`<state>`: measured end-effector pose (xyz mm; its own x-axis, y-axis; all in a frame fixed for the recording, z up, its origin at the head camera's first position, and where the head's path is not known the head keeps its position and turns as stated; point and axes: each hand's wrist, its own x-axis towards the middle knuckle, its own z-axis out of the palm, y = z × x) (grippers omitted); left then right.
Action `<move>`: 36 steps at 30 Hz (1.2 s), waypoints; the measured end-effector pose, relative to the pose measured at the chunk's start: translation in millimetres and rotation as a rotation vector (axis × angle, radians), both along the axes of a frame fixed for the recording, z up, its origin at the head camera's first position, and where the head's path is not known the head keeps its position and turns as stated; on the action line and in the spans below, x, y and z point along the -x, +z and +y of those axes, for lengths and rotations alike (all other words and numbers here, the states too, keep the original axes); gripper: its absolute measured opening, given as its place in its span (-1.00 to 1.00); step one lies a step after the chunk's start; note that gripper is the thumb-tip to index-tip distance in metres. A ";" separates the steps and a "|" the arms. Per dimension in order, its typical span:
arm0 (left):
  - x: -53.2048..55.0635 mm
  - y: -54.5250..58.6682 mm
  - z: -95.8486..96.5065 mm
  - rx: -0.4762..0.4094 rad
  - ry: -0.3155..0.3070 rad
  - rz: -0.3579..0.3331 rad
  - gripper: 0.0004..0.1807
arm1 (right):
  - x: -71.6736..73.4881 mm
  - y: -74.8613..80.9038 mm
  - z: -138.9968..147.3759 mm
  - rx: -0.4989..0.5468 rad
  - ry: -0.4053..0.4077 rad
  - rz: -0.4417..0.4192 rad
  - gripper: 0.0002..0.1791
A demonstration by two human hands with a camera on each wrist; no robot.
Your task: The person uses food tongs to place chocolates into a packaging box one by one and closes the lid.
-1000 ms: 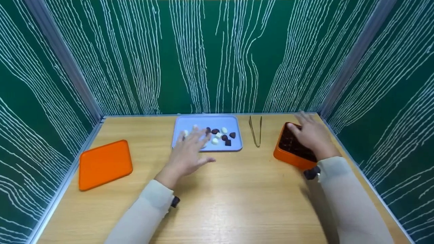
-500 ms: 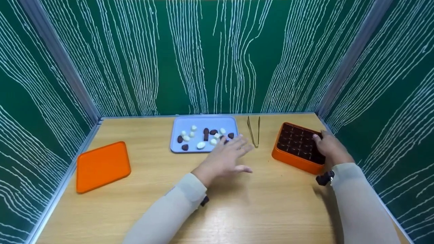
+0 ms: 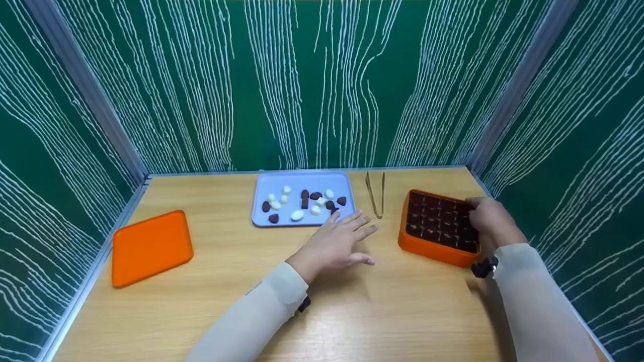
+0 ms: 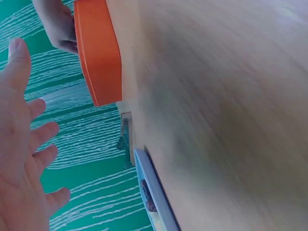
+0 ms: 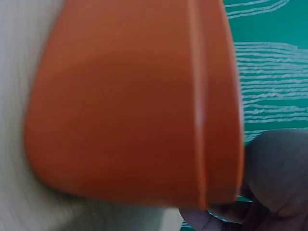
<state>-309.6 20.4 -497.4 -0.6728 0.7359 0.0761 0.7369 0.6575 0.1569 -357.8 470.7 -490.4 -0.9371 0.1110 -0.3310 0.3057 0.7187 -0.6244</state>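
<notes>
My right hand (image 3: pixel 492 220) grips the right rim of an orange box (image 3: pixel 433 251), thumb over the edge. A dark brown insert (image 3: pixel 437 221) divided into small cells fills that box. In the right wrist view the box's side wall (image 5: pixel 115 106) takes up most of the picture, with the fingers curled at its rim. My left hand (image 3: pixel 333 245) hovers over the table with fingers spread and nothing in it, near the front edge of a pale blue tray (image 3: pixel 269 182). Several dark and white chocolates (image 3: pixel 305 199) lie scattered on the tray.
Gold tongs (image 3: pixel 380 213) lie between the tray and the box, with their tips toward the back wall. An orange lid (image 3: pixel 152 249) rests at the left of the wooden table (image 3: pixel 226 271). Green panels (image 3: pixel 282 100) with white lines enclose the back and sides.
My right hand has gone from over the box to its right rim, and the box has shifted slightly toward me. The left hand has moved right, off the tray's left part.
</notes>
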 end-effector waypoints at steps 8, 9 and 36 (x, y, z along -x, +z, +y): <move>-2.1 -7.5 -23.4 -0.009 0.039 -0.067 -0.03 | -3.9 7.8 -32.8 -0.102 0.191 0.068 -0.45; -2.1 -7.7 -26.5 -0.010 0.046 -0.074 -0.04 | -4.4 8.3 -37.5 -0.100 0.211 0.066 -0.46; 17.2 -4.2 -112.8 -0.334 0.423 -0.431 -0.35 | -17.5 -4.7 -209.4 0.049 0.350 0.127 -0.63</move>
